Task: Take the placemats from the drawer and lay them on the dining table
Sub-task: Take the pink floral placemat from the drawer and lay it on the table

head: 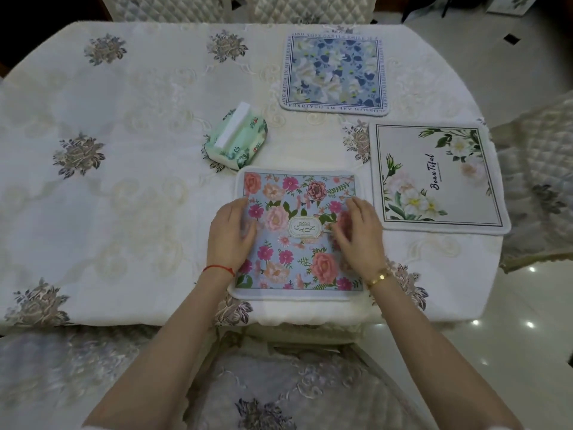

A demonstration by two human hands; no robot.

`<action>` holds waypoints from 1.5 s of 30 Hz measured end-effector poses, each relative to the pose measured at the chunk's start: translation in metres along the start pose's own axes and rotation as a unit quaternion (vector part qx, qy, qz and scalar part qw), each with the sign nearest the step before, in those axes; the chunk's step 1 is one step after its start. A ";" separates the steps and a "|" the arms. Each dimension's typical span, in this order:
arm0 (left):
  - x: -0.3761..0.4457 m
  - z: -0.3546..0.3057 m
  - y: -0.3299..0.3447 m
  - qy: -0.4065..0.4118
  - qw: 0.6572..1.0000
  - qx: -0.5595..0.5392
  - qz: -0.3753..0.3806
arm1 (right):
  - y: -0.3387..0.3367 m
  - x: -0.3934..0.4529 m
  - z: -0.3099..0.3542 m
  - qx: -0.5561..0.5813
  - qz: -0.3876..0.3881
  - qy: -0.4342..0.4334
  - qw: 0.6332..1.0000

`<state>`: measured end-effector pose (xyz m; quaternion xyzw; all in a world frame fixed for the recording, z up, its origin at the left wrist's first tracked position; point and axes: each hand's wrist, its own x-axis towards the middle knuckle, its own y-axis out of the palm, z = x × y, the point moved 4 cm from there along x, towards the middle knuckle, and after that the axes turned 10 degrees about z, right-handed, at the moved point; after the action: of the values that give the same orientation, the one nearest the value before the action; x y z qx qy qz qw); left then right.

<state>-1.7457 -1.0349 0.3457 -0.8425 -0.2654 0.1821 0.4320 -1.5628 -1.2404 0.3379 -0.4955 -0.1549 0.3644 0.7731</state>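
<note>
Three placemats lie flat on the dining table [130, 187], which wears a white embroidered cloth. A pink-flowered mat on light blue [297, 212] sits at the near edge. My left hand [229, 234] rests flat on its left side and my right hand [359, 234] on its right side, fingers spread, holding nothing. A blue-and-white floral mat with lettering round its border [335, 72] lies at the far side. A pale grey mat with white flowers and the word "Beautiful" [437, 178] lies at the right edge.
A green soft pack of tissues [235, 141] stands just beyond the pink mat's far left corner. Quilted chairs stand at the far side [173, 7], at the right [539, 181], and directly below me [279, 383]. Glossy tiled floor [527, 321] lies to the right.
</note>
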 end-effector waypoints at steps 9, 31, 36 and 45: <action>0.097 -0.017 0.026 0.086 0.984 0.108 0.115 | 0.037 0.097 0.049 -0.064 0.114 -0.111 0.985; 0.089 0.031 0.022 0.065 0.977 0.153 0.134 | 0.016 0.082 -0.019 -0.109 0.098 -0.056 0.988; 0.070 -0.006 0.023 0.138 0.974 0.110 0.145 | 0.029 0.068 0.021 -0.090 0.131 -0.111 0.981; 0.064 -0.002 0.036 0.093 0.980 0.006 0.178 | 0.028 0.047 0.005 -0.059 0.155 -0.107 0.980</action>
<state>-1.6837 -1.0152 0.3128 -0.8869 -0.0685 0.1790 0.4203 -1.5451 -1.1968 0.3103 -0.5158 -0.1797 0.5210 0.6559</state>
